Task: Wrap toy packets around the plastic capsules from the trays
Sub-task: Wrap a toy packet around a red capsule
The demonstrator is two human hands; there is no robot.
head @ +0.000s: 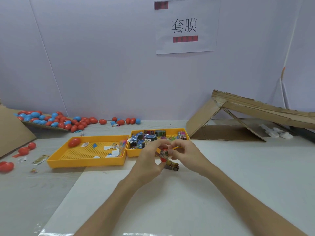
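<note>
Head view: we hold both hands above the white surface (pixel 238 167), just in front of the right tray (pixel 133 155).

- The left hand (pixel 150 157) grips a red capsule (pixel 163 160). Its fingers (pixel 160 166) are curled round the lower end, thumb below.
- The right hand (pixel 185 151) meets it from the other side. Its fingers (pixel 172 152) are curled and pinch a printed toy packet (pixel 164 153) that sits as a band round the capsule's middle.
- A second printed packet (pixel 173 165) shows just below the capsule. We cannot tell whether it rests on the surface or hangs free.
- The right tray is yellow and holds a heap of coloured packets (pixel 150 136).
- The left tray (pixel 85 163), also yellow with a perforated floor, touches the right one. It holds one loose capsule (pixel 74 142) in its far left corner, plus paper scraps.
- A pile of red and blue capsules (pixel 51 120) lies along the wall at far left, and a few more lie scattered near the left tray.
- A folded cardboard ramp (pixel 238 106) stands at the right.
- A paper sign (pixel 185 26) hangs on the wall.
</note>
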